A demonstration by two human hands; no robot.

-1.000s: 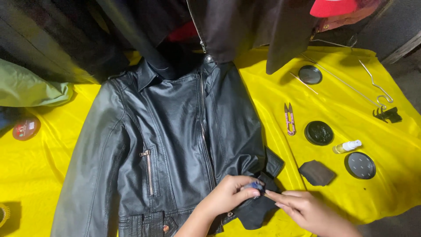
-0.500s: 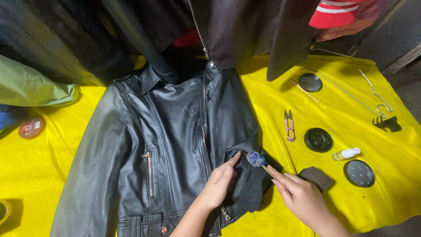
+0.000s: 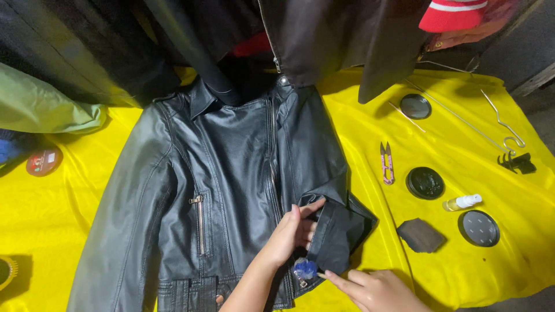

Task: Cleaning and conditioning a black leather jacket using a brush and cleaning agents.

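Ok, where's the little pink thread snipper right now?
In the head view, the pink thread snipper lies on the yellow cloth, right of the black leather jacket and just left of a round black tin.

We count few items of this kind on the yellow cloth. Round red label or lid [image 3: 44, 161], printed face up, at the far left edge, near the green bundle. Small clear bottle [image 3: 462, 202] with white cap, lying on its side between two round black tins at the right. Small blue tag [image 3: 305, 268] at the jacket hem, too blurred to tell more. No signs or screens.
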